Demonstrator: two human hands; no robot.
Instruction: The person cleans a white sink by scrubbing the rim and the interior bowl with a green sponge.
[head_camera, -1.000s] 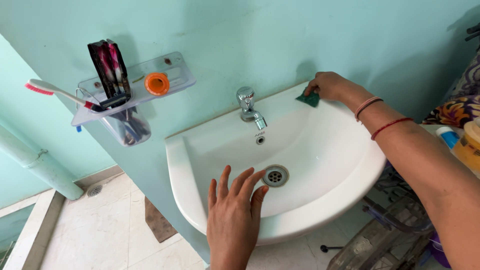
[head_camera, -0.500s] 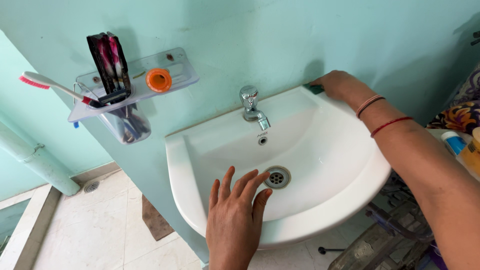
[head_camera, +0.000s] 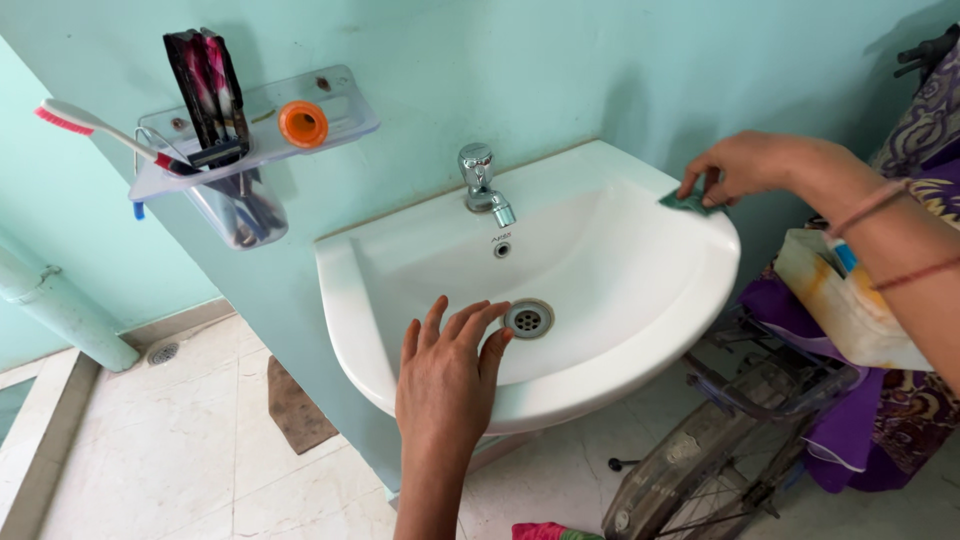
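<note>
Against a pale green wall, we lean over a white sink (head_camera: 640, 375), our left hand (head_camera: 445, 375) spread flat and empty on its front slope by the drain (head_camera: 528, 318). Our right hand (head_camera: 745, 168) pinches a small dark green scrub pad (head_camera: 686, 203) on the right rim, fingers (head_camera: 700, 185) closed on its top edge; it looks light, soft and probably wet.

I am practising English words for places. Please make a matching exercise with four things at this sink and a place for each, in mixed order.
Things:
1. left hand
2. green pad
3. orange ring
4. tap

Places:
a. on the wall shelf
b. at the back of the sink, in the middle
c. on the front of the basin, beside the drain
d. under the right hand, on the sink's right rim

Pairs: 1-c, 2-d, 3-a, 4-b
</note>
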